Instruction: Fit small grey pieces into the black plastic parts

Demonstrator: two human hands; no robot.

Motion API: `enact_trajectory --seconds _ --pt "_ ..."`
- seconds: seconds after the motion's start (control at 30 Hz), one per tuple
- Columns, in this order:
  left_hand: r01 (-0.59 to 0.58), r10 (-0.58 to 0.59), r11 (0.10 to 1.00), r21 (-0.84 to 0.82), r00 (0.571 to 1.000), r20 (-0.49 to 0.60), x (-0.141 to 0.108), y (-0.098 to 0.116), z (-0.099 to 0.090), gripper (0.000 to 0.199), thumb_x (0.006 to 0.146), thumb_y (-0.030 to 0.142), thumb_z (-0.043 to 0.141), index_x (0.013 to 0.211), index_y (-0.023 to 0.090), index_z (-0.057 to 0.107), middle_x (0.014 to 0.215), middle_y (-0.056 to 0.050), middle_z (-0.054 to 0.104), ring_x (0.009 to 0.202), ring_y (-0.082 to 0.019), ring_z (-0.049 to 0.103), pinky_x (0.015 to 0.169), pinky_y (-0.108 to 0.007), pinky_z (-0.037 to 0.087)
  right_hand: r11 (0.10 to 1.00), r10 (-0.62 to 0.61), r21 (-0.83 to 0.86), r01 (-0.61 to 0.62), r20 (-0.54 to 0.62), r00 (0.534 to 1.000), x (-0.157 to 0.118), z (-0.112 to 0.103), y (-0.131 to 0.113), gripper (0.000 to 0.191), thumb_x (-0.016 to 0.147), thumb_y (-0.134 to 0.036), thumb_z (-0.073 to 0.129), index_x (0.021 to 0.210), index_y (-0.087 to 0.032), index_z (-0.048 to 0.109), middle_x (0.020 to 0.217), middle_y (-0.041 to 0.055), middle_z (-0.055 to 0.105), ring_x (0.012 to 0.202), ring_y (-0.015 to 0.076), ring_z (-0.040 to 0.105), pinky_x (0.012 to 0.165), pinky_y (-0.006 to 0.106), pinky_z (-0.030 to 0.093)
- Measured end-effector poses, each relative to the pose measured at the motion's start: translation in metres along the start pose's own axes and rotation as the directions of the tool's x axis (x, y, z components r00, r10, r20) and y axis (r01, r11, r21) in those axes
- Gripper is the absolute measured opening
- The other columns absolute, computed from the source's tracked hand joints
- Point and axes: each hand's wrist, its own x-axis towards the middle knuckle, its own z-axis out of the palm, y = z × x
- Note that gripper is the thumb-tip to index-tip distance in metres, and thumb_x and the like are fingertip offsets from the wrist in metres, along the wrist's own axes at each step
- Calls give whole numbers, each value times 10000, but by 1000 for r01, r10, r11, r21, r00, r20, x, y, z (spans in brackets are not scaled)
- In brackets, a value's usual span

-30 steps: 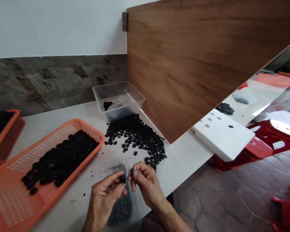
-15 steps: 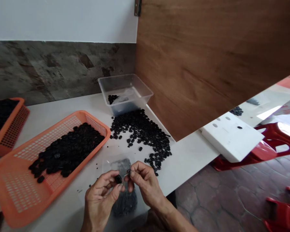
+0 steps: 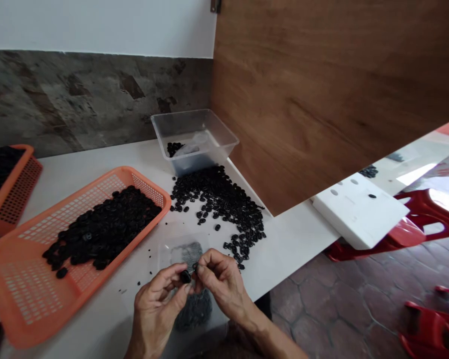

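Right of the orange basket (image 3: 33,294), I hold a smooth, rounded black piece (image 3: 185,276) between the thumb and fingers of my left hand (image 3: 157,303); my right hand (image 3: 222,280), also right of the basket, pinches a small dark piece (image 3: 195,267), mostly hidden.

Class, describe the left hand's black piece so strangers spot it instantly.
Start at the white table, then look over its near side. There the left hand pinches the black piece, which shows larger than the dark bit in the right hand.
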Motion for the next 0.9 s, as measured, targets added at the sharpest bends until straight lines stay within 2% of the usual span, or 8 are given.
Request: enact_trajectory --seconds 0.07,0.2,0.27,0.5,0.67,0.9 --pt "-15 14 1000 24 999 32 3 -4 -4 231 645 224 775 875 209 751 651 30 681 560 -103 652 583 -147 548 1000 -5 -14 5 0 1000 0 -1 0 308 837 -405 637 728 -134 541 605 6 594 518 100 570 539 202 446" --pt "-58 37 993 98 979 198 10 -14 -15 250 676 175 754 923 209 744 676 15 710 582 -127 688 581 -159 558 999 -8 -33 8 -3 1000 0 -4 3 281 834 -380 632 725 -137 541 606 10 594 521 111 578 532 209 446" --pt "-75 46 991 115 971 236 12 -17 -19 255 694 164 743 944 214 740 687 11 718 590 -128 695 585 -158 558 999 -5 -35 4 -8 1000 0 -5 4 272 836 -371 627 725 -138 540 609 12 596 511 109 575 527 211 444" --pt "-30 20 998 51 982 189 8 -17 -13 242 688 175 746 922 241 738 663 33 704 578 -107 683 587 -141 545 1000 14 -11 -14 0 1000 -1 -5 5 258 826 -351 636 722 -137 536 609 17 605 519 117 592 528 213 449" --pt "18 -17 1000 -7 994 111 3 -12 -4 227 685 214 749 911 225 734 684 20 711 575 -104 667 598 -153 544 1000 22 -4 -22 -4 1000 -1 -7 6 265 822 -356 639 714 -140 529 600 10 596 511 113 589 514 205 439" --pt "-5 -9 998 64 976 216 10 -19 -13 256 675 193 757 930 203 737 659 16 692 583 -132 685 586 -179 555 999 20 -33 -21 -11 1000 -2 -10 6 274 827 -372 633 715 -143 530 584 1 583 489 108 563 511 210 427"
